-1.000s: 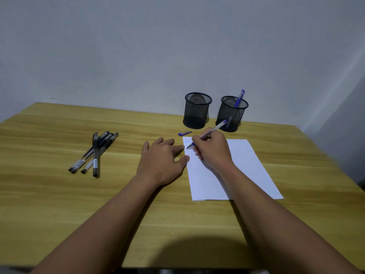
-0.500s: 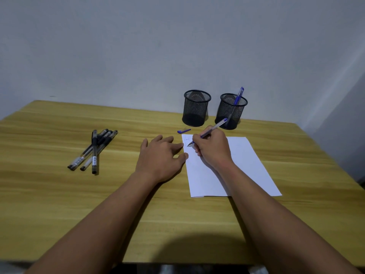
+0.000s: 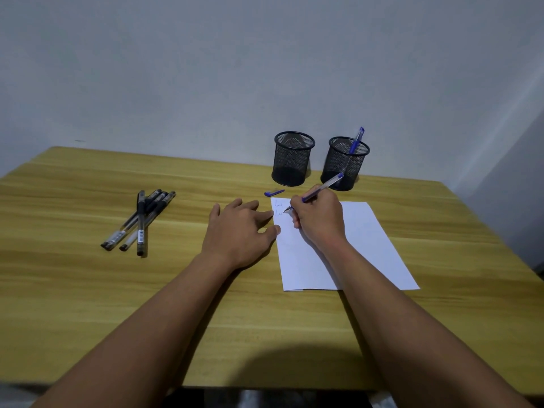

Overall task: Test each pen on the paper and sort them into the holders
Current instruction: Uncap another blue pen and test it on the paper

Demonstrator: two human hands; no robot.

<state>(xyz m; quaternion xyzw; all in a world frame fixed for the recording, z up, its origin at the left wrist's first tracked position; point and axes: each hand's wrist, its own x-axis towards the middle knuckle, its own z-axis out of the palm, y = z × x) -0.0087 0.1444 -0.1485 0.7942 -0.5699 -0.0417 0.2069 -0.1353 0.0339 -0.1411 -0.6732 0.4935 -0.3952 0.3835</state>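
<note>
A: Nearest first. What was held, and how?

B: The right hand (image 3: pixel 319 214) was closed in a writing grip on a blue pen (image 3: pixel 316 192), tip down at the far left corner of the paper (image 3: pixel 350 245), where faint blue marks were seen. The left hand (image 3: pixel 240 228) was laid flat and loosely spread on the table (image 3: pixel 88 290), nothing held, its fingertips touching the sheet's left edge.

A: Handling?

B: The pen was judged light, rigid, with a smooth plastic barrel, so slip was possible. It was gripped low, near the tip, which suits writing; mid-barrel would be better for dropping it into a holder. The paper was judged thin and easily shifted, hence it was pinned at the edge.

A: Farther out?

B: A loose blue cap (image 3: pixel 274 192) was left just beyond the paper's far corner. 4 black pens (image 3: pixel 138 220) were piled well to the left, untested by the look of it. At the back, 2 mesh holders were stood side by side: the left holder (image 3: pixel 293 159) looked empty, the right holder (image 3: pixel 344 163) held 1 capped blue pen (image 3: pixel 356 140), leaning.

A: Cap first?

B: Likely needed before sorting.
</note>
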